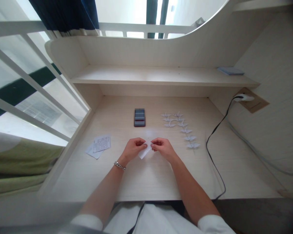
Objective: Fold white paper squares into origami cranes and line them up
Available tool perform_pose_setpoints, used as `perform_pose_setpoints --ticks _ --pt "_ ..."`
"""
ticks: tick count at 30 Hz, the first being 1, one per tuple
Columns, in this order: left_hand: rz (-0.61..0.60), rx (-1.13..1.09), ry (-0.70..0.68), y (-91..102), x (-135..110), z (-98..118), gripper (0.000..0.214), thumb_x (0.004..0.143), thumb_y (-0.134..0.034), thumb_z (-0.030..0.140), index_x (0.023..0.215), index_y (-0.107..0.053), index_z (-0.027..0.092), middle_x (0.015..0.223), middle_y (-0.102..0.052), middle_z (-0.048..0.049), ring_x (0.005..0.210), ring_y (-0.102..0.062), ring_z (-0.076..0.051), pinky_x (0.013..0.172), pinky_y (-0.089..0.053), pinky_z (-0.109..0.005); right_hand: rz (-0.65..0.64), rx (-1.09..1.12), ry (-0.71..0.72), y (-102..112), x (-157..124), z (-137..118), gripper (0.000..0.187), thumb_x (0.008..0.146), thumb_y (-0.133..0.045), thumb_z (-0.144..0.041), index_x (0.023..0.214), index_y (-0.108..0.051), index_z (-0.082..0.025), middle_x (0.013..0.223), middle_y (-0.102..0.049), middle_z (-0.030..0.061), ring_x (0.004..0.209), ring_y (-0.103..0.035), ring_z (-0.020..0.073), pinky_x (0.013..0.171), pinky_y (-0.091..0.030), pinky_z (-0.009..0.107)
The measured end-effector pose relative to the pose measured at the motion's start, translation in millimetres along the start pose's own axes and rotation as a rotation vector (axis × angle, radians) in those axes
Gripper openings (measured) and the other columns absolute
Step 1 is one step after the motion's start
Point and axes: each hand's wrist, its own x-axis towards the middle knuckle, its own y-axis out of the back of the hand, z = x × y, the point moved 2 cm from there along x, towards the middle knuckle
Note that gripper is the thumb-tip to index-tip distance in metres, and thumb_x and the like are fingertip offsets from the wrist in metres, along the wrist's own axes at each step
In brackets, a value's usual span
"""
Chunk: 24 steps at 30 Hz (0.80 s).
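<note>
A small piece of folded white paper (143,153) is held between my two hands above the middle of the desk. My left hand (134,149) pinches its left side with thumb and index finger. On the right side, the fingers of my right hand (162,148) are closed on the paper's edge. The paper narrows to a corner pointing down toward me; its finer folds are too small to make out. Several folded white paper cranes (177,124) stand in a curved group to the right, beyond my right hand. A dark phone-like object (139,117) lies just past my hands.
Loose paper sheets (102,144), one with writing, lie at the left of the desk (146,188). A black cable (213,131) runs from a wall socket (252,100) down the right side. Above the back is a shelf (146,74) with a flat pale item (230,71).
</note>
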Motion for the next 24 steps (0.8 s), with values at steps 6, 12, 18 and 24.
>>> perform_pose_setpoints --ticks 6,12,18,24 --pt "0.039 -0.011 0.014 -1.4 4.5 1.7 0.023 0.065 -0.066 0.029 0.079 -0.068 0.012 0.072 -0.068 -0.0061 0.063 -0.06 -0.015 0.055 -0.046 -0.024 0.02 0.053 -0.027 2.4 2.1 -0.3 0.023 0.059 -0.069 -0.028 0.077 -0.067 -0.014 0.054 -0.061 0.0002 0.051 -0.056 0.0113 0.051 -0.046 0.024" --pt "0.047 -0.022 0.019 0.6 12.8 -1.4 0.025 0.064 -0.066 0.031 0.081 -0.069 0.012 0.075 -0.069 -0.0065 0.065 -0.062 -0.016 0.056 -0.047 -0.025 0.014 0.082 -0.055 3.6 11.1 1.6 0.024 0.056 -0.07 -0.027 0.077 -0.068 -0.015 0.056 -0.062 0.0003 0.052 -0.057 0.0115 0.05 -0.046 0.024" --pt "0.05 -0.018 0.02 2.3 19.5 -12.2 0.024 0.065 -0.066 0.031 0.08 -0.069 0.012 0.074 -0.069 -0.0059 0.065 -0.062 -0.016 0.057 -0.046 -0.024 0.029 0.114 -0.058 5.2 16.3 12.6 0.025 0.057 -0.072 -0.03 0.078 -0.069 -0.016 0.058 -0.063 0.0003 0.053 -0.058 0.0124 0.054 -0.048 0.026" --pt "-0.022 -0.048 0.035 4.7 23.7 -13.8 0.027 0.067 -0.065 0.032 0.085 -0.067 0.012 0.077 -0.069 -0.0061 0.065 -0.061 -0.015 0.056 -0.046 -0.023 0.008 0.093 -0.031 7.3 19.6 14.5 0.025 0.06 -0.071 -0.031 0.079 -0.067 -0.015 0.057 -0.062 0.0005 0.052 -0.057 0.0129 0.053 -0.048 0.027"
